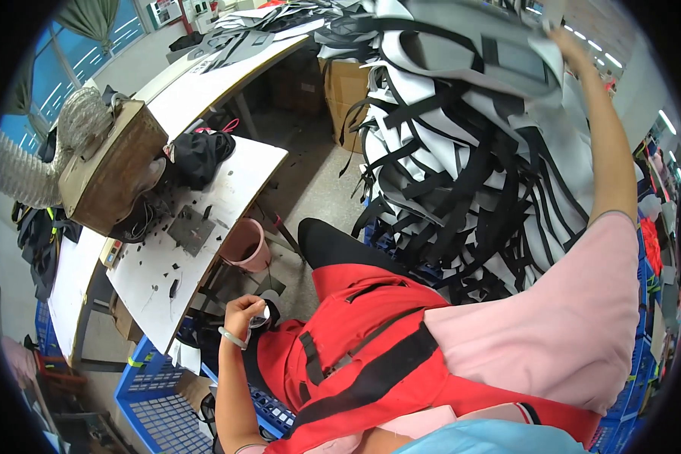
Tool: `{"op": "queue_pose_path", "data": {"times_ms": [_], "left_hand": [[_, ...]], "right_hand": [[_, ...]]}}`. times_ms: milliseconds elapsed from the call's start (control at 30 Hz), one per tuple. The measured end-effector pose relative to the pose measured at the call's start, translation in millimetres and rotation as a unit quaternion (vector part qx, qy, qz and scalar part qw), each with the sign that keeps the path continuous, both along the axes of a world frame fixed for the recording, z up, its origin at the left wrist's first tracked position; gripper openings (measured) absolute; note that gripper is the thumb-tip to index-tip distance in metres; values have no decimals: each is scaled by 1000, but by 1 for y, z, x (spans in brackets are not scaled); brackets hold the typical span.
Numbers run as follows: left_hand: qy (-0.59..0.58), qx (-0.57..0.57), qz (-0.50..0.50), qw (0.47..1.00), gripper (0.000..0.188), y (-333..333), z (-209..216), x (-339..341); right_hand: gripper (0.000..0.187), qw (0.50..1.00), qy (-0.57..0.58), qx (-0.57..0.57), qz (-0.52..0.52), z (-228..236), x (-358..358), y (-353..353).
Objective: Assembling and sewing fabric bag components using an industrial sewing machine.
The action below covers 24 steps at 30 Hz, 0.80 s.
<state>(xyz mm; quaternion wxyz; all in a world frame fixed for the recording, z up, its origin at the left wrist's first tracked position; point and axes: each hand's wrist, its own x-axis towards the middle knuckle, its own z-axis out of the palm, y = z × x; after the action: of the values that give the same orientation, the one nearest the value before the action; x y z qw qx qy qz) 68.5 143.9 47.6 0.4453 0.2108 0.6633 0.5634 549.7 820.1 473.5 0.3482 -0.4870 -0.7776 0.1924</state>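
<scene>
My right hand point(571, 47) reaches far up to the right, at the edge of a grey fabric panel point(450, 64) with black strapping. Both are smeared by motion, so the fingers' grip is unclear. Beneath the panel is a tall heap of white and grey fabric pieces point(412, 140) with dangling black straps. My left hand point(244, 313) is low, left of my lap, with its fingers curled together. A small pale spot and something dark show at its fingertips, too small to name.
A white worktable point(253, 160) at left carries a boxy metal machine point(117, 170) with a silver duct, black cloth and dark scraps. A pink bin point(248, 246) stands beneath its edge. Blue plastic crates point(159, 412) lie at lower left. Behind stand a long table point(197, 87) and a cardboard box point(346, 102).
</scene>
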Motion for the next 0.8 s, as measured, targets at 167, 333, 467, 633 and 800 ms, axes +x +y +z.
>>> {"op": "queue_pose_path", "data": {"times_ms": [167,333,467,633,800], "left_hand": [[41,-33,-30,998,7,-1,4,16],[40,-22,-64,997,8,14,-15,16],[52,-51,-37,997,9,5,-24,24],[72,-42,-44,996,8,7,-36,31],[99,4,-34,994,10,9,-30,38]], "right_hand": [[17,967,-131,-215,-33,-107,48,22],[48,917,-321,236,-17,5,64,18],[60,951,-304,18,57,-7,-97,-65],[62,904,-406,-87,102,-69,-224,-319],[63,870,-442,-142,167,-95,-216,-322]]}}
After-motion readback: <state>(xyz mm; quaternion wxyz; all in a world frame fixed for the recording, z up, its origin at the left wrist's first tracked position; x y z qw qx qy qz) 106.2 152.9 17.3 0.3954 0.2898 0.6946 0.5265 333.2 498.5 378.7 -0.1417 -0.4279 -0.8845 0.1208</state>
